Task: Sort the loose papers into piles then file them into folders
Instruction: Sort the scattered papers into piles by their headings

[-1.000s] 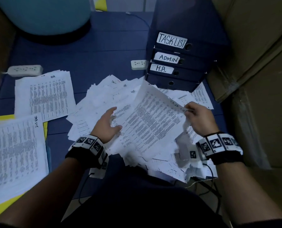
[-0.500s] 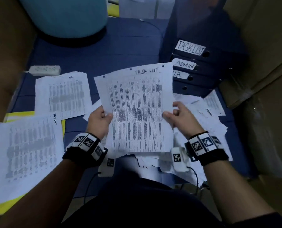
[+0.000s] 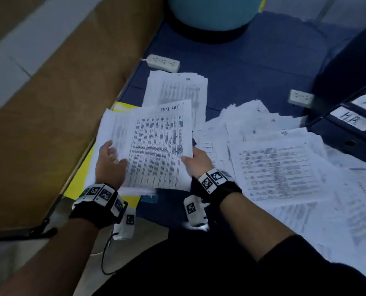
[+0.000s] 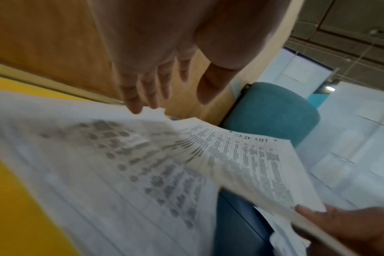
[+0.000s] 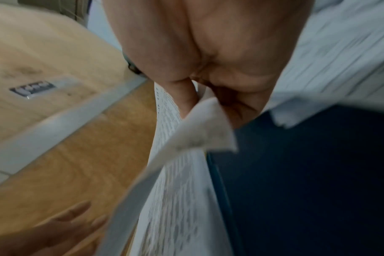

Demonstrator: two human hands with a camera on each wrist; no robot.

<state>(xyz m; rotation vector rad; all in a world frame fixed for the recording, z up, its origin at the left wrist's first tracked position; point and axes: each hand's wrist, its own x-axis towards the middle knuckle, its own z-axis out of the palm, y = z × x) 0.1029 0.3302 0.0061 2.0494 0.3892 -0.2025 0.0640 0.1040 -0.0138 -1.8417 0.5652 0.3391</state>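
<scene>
I see the right hand (image 3: 196, 160) pinching the lower right edge of a sheet headed TASK LIST (image 3: 158, 146); the right wrist view shows thumb and fingers clamped on a curled corner (image 5: 205, 124). The left hand (image 3: 109, 162) has let go, fingers straight and spread, fingertips (image 4: 133, 104) touching the far edge of the task-list pile (image 3: 111, 133). The sheet sits over that pile, tilted and not flat on it. The pile lies on a yellow folder (image 3: 79, 178). Landmark is the pile: the H.R. stack (image 3: 175, 88) is just beyond it, with a white power strip (image 3: 163, 63) further back. The unsorted heap (image 3: 284, 159) spreads right of it. Binders (image 3: 352, 122) labelled H.R. and ADM… sit far right, past the heap. A wooden panel (image 3: 49, 116) runs along its left.
</scene>
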